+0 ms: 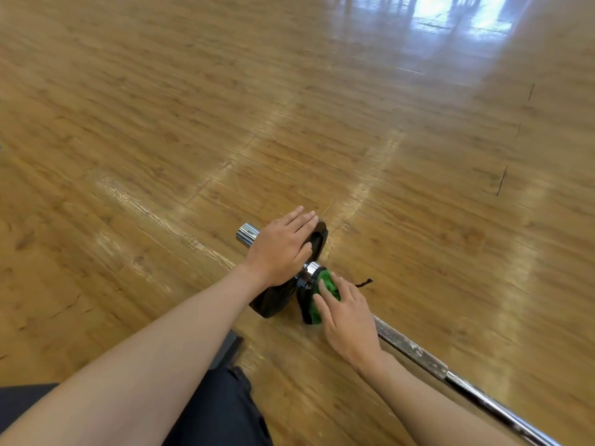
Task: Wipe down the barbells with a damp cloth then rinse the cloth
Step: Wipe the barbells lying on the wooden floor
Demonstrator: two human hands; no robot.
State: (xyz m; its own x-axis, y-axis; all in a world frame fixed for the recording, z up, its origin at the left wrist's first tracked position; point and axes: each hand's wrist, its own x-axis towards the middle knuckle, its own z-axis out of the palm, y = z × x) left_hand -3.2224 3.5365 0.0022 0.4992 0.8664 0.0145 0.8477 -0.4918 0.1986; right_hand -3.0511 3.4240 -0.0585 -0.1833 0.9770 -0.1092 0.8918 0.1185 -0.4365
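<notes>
A barbell lies on the wooden floor, its chrome bar (415, 349) running from the lower right up to a chrome sleeve end (247, 234). A large black plate (273, 304) stands on the sleeve, and a smaller black plate (304, 300) sits just inside it. My left hand (281, 249) rests flat on top of the large plate with its fingers straight. My right hand (347, 313) presses a green cloth (325, 292) against the inner face of the smaller plate, fingers spread over it.
Glossy wood flooring (225, 107) spreads all around, with bright window glare at the far right. A short dark string (363, 282) lies on the floor beside the plates. My dark trousers (222, 410) fill the bottom edge.
</notes>
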